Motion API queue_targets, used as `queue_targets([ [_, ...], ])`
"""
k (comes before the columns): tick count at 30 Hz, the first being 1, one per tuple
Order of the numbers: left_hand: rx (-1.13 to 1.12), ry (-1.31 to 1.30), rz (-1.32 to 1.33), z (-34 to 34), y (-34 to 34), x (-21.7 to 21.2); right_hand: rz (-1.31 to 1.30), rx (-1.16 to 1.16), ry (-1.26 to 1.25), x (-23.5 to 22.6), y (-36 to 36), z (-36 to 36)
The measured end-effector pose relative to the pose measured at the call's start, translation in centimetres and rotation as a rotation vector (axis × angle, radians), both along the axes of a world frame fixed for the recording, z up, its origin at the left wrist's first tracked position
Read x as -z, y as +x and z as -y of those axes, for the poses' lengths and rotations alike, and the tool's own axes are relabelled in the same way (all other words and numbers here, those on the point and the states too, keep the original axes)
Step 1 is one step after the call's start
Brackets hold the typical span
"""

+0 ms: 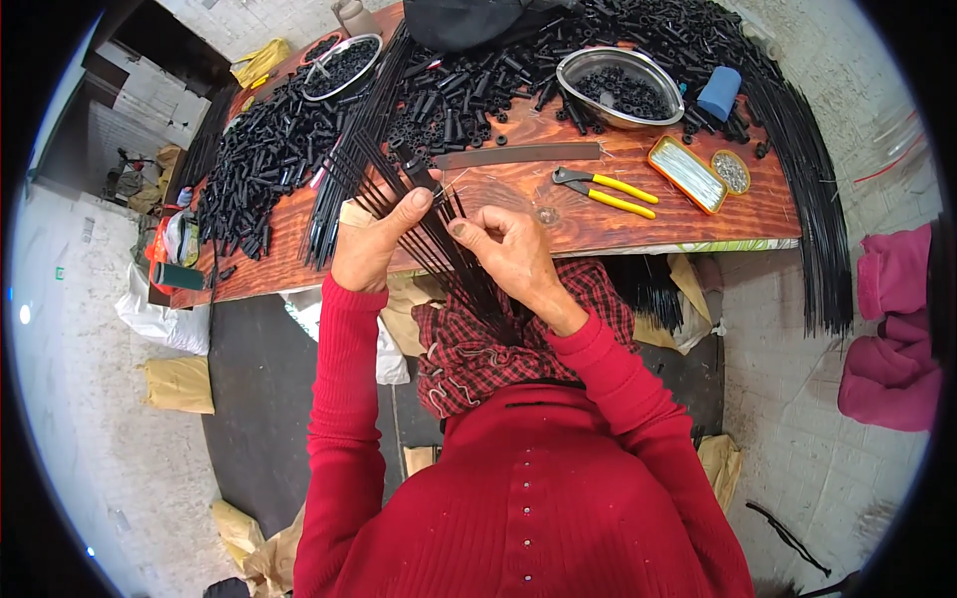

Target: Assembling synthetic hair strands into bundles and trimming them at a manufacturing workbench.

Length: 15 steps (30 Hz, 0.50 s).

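Note:
My left hand (374, 239) is closed around a black umbrella runner (410, 162), a ribbed plastic tube, with the thumb pressed along its side. Many thin black umbrella ribs (461, 267) fan out around it, some rising past my left hand and others slanting down to my lap. A fine pale wire (455, 182) sticks out beside the runner. My right hand (514, 261) is just to the right, thumb and forefinger pinched together on one of the ribs. Its other fingers are curled in, partly hidden. A red-and-black checked cloth (469, 364) covers my lap under the ribs.
On the wooden table (558, 224) lie yellow-handled pliers (608, 194), a flat dark strip (518, 154) and a tin of pale wires (688, 174). A metal bowl (620, 118) holds small black rings. Heaps of black tubes (261, 164) spread behind; long rods (812, 219) overhang the right edge.

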<state>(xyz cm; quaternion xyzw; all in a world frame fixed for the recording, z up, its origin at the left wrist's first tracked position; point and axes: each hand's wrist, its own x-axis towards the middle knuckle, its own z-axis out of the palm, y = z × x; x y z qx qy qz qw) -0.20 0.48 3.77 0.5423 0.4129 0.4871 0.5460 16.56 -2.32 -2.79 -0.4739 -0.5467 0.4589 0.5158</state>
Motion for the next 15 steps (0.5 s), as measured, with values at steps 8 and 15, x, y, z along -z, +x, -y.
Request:
queue_targets([
  [8,-0.041,0.031,0.071,0.4,0.1,1.0,-0.011,-0.040,-0.015,-0.1,0.1,0.4],
  [15,0.026,0.039,0.000,0.4,0.2,0.6,-0.405,-0.296,-0.286,1.2,0.7,-1.0],
])
